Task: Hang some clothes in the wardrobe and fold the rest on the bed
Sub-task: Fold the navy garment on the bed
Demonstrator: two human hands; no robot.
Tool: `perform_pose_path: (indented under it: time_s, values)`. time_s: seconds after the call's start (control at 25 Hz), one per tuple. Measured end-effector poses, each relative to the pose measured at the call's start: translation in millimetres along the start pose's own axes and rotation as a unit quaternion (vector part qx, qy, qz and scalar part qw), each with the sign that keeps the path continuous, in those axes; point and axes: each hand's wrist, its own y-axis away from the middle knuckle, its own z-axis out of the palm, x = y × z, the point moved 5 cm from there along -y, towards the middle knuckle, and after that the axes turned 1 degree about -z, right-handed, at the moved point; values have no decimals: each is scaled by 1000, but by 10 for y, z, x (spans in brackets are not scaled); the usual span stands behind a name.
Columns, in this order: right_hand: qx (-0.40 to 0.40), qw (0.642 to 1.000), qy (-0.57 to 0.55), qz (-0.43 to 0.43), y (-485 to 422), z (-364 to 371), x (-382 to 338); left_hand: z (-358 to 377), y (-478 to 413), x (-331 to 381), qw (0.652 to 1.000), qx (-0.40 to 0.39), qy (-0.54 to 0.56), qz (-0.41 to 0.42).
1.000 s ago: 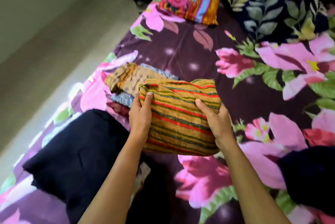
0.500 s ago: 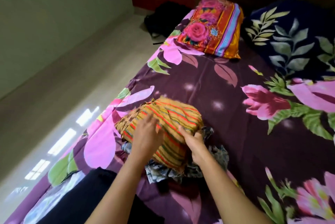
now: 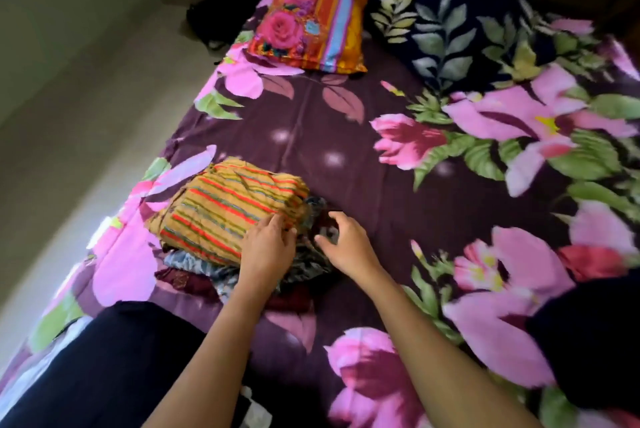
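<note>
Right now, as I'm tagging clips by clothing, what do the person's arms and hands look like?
The left forearm and right forearm are bare, with no sleeve in view. The left hand and right hand wear no gloves. I can make out no watch, bangle or ring, though the picture is slightly blurred.

Bed (image 3: pixel 346 123): one
Folded clothes in pile: three visible, striped piece (image 3: pixel 228 209), blue-grey print (image 3: pixel 187 259), maroon piece (image 3: pixel 187 284)
Dark garments: two, left garment (image 3: pixel 104 358), right garment (image 3: pixel 588 341)
Floral pillow (image 3: pixel 311 15): one
Leaf-print cover (image 3: pixel 450 19): one
</note>
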Motion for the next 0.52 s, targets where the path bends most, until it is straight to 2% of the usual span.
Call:
perform_pose_path:
  time_s: [0.08,0.2,0.24,0.36,0.44,0.52]
  values:
    - [0,998,65,-5,305,-372,207,105,184,476,997,-62,-17,32]
    - [-68,978,199,16,834,-884,696,357,566,1152,975,-181,-82,98]
    - [-109,967,226,40,1061,-1063,886,479,750,1397,955,-249,-99,129]
    - [-223,937,250,96,1775,-1581,1475,807,1424,2108,850,-474,-158,168]
    - [-221,938,235,124,2191,-1925,1796,936,1782,2552,818,-504,-200,192]
    - [-207,940,227,151,2588,-2225,2143,1097,2119,2989,821,-476,-209,238]
